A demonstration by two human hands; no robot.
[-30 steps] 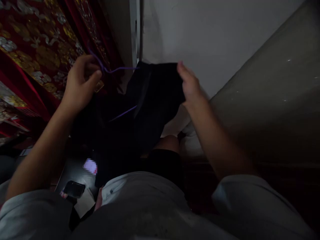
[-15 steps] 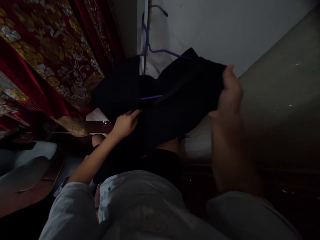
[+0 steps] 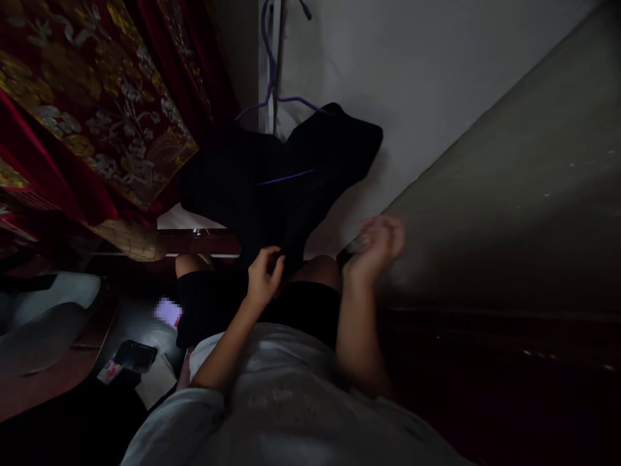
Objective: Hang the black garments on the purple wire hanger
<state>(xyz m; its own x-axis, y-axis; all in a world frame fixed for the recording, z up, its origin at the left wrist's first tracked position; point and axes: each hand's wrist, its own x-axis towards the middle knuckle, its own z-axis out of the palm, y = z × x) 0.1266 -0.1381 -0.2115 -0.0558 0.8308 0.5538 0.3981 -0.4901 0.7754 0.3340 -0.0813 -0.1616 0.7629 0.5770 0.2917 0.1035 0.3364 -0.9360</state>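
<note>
The dark garment (image 3: 334, 149) hangs on the purple hanger (image 3: 270, 77), its shoulders over the sloping arms and the lower bar showing across its opening. The hook runs up to the top edge of view, so I cannot tell what bears it; if that hold is slight, a downward tug on the cloth could unseat hanger and garment together.

Below the hanger, the left hand (image 3: 264, 277) is at the garment's lower part, thumb and forefinger bent towards each other; whether they pinch cloth I cannot tell. If they do, an uneven pull would likely tip the hanger and let one shoulder slide off its arm.

Below the hanger and to its right, the right hand (image 3: 378, 246) stands apart from the garment, fingers curled but blurred; I cannot tell whether they close on anything. With that side unsupported, the garment could swing or twist.

Left of the hanger, the red embroidered cloth (image 3: 111, 110) comes close to the garment, and its raised stitching might snag a dragged edge. Behind the hanger is the pale wall (image 3: 412, 65). Well below and left of the hanger lies a phone (image 3: 136, 356).
</note>
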